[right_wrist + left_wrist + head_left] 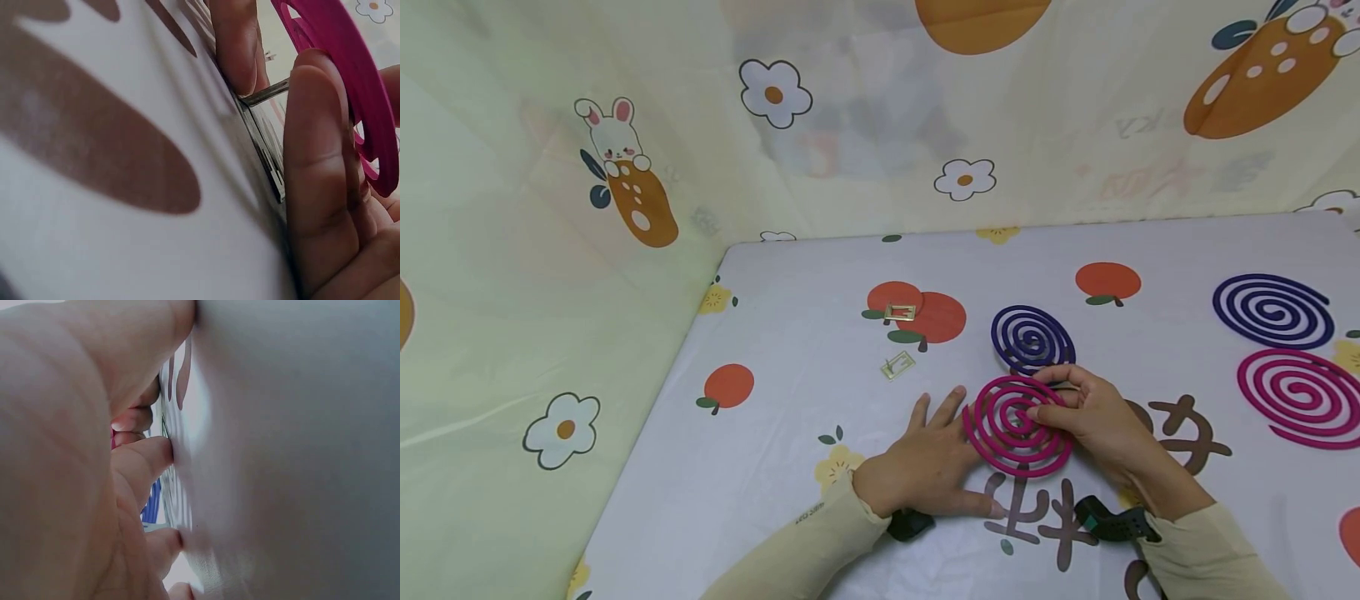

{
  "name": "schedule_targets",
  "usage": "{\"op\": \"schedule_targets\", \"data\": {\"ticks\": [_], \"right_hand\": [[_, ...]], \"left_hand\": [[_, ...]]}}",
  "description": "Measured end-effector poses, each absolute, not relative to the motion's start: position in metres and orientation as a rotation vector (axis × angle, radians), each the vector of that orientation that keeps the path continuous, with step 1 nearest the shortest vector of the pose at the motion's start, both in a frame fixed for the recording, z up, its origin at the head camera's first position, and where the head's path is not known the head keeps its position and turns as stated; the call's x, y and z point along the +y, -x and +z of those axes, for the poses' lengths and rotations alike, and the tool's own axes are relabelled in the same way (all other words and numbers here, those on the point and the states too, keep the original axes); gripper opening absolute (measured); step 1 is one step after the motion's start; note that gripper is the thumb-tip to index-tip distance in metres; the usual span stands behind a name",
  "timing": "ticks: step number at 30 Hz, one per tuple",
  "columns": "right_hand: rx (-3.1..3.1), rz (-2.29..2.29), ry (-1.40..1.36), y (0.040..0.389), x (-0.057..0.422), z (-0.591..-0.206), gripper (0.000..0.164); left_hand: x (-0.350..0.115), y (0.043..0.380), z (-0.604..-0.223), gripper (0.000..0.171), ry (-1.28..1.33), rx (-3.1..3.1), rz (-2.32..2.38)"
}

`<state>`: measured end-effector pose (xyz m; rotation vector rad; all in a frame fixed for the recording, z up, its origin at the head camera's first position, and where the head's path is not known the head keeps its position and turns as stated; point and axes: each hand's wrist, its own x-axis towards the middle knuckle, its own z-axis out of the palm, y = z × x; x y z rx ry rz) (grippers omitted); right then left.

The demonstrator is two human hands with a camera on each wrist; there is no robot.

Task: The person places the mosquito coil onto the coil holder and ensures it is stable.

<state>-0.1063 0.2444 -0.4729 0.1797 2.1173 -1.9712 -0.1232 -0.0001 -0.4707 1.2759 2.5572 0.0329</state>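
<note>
Over on the left of the desk (790, 317), which has a white cover with orange-red fruit prints, there are two small gold-coloured metal frames (900, 312) (897, 365), one behind the other. Next along is the left hand (928, 467), fingers spread, with the fingertips on the desk and a couple of them partly behind the coil. Right beside it, a flat bright pink spiral coil (362, 81) is up off the desk, pinched by the thumb and fingers of the right hand (1105, 425). The right wrist view shows a thin metal stand with an upright prong (267, 93) below it, but I can't tell if they're touching. Just behind sits a dark blue spiral coil (1032, 337). Far right, well apart, another dark blue coil (1273, 312) lies behind a second pink coil (1303, 392).
</note>
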Motion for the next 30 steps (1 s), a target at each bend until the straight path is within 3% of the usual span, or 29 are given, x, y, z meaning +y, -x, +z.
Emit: {"op": "schedule_targets", "data": {"ticks": [6,18,30], "right_hand": [[2.115,-1.973,-0.169,0.106,0.2441,-0.4723,0.049],[2.12,-1.934,-0.18,0.1069,0.2433,-0.4735,0.06],[2.175,-1.891,-0.159,0.1082,0.2432,-0.4711,0.058]], "left_hand": [[-0.0001,0.1236,-0.4705,0.095,-1.274,2.559,0.023],[0.0001,0.1237,-0.47,0.094,-1.256,2.547,0.024],[0.0011,0.1245,-0.47,0.095,-1.246,2.528,0.032]]}}
